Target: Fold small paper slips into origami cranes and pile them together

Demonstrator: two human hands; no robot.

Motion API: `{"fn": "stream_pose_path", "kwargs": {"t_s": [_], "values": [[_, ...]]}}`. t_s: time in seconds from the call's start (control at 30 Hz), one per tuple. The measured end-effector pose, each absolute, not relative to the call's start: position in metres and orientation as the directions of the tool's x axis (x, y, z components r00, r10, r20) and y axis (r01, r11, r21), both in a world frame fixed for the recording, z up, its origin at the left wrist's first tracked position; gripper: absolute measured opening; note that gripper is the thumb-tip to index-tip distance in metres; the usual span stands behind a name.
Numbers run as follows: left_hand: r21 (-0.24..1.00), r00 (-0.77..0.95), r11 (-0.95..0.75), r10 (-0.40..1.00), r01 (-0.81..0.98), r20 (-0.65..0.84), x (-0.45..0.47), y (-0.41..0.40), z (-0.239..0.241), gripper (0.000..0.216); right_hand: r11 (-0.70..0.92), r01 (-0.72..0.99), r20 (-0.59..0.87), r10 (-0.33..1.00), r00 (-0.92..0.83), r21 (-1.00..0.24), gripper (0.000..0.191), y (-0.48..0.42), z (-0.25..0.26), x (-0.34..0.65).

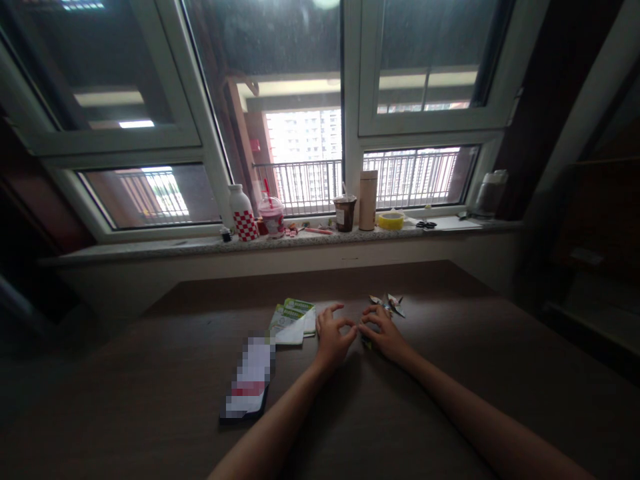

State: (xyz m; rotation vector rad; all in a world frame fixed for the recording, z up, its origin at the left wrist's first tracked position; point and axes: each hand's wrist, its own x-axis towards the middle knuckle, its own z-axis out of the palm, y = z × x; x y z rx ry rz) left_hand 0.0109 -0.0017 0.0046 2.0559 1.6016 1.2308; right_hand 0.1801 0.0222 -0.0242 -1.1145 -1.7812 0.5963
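Head view, as I stand nearby: a left hand (pixel 334 337) and right hand (pixel 385 335) curl close together over the table (pixel 450 313); whether either grips anything, I cannot tell. A small greenish piece (pixel 367 343) shows under the right hand, near folded paper (pixel 396 305). Fine fingertip work seems underway; the next move likely calls for a steady pinch.

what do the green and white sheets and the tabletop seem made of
Green and white sheets: probably paper, fairly matte, going by the thin, straight edges. Tabletop: perhaps wood or laminate, dark brown, softly glossy where window light leaves a sheen.
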Motion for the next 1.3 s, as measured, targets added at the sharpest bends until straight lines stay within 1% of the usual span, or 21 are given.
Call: {"fn": "stream_pose_path", "kwargs": {"t_s": [0.2,0.43,0.6,0.87,1.0,1.13,1.3], "values": [[0.646,0.033,-0.391,0.870,0.655,0.492,0.0076,0.0018,-0.0006,0.005,0.447,0.439,0.445,0.888,-0.114,-0.779,0.034,0.0255,-0.0269,0.1801],[0.680,0.004,-0.401,0.863,0.614,0.506,0.0073,0.0039,-0.0036,0.009,0.411,0.427,0.435,0.899,-0.045,-0.805,0.029,0.0312,-0.0306,0.1837],[0.683,0.017,-0.413,0.862,0.603,0.506,0.0072,0.0020,-0.0027,0.004,0.416,0.430,0.431,0.900,-0.067,-0.801,0.026,0.0303,-0.0302,0.1835],[0.709,-0.057,-0.388,0.855,0.589,0.515,0.0055,0.0011,-0.0025,0.005,0.419,0.441,0.415,0.903,-0.111,-0.794,0.029,0.0264,-0.0242,0.1824],[0.712,-0.107,-0.364,0.846,0.600,0.523,0.0042,0.0007,-0.0011,0.007,0.410,0.480,0.434,0.899,-0.068,-0.776,0.036,0.0260,-0.0270,0.1817],[0.711,-0.134,-0.351,0.838,0.609,0.529,0.0037,0.0004,-0.0006,0.008,0.400,0.552,0.442,0.895,-0.062,-0.732,0.029,0.0254,-0.0315,0.1795],[0.706,-0.142,-0.348,0.833,0.617,0.534,0.0042,-0.0003,-0.0002,0.009,0.354,0.604,0.388,0.918,-0.079,-0.714,0.024,0.0214,-0.0300,0.1758]]}}
